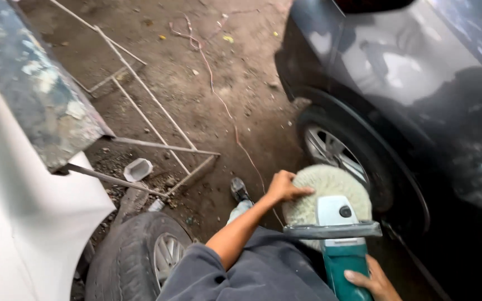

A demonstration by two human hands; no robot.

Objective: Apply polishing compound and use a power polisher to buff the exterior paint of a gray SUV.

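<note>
My left hand (283, 187) fingers lie spread on wool pad (323, 192); right hand (372, 281) grips polisher (341, 251) body, pad ahead.

You hold a power polisher (338, 245) low in front of you, beside a dark car's wheel. Its body is teal with a pale grey head and 1 dark round button on top. A grey bar handle crosses it sideways. Its round, cream, woolly pad (324, 187) faces up and away, fluffy and slightly soiled.
</note>
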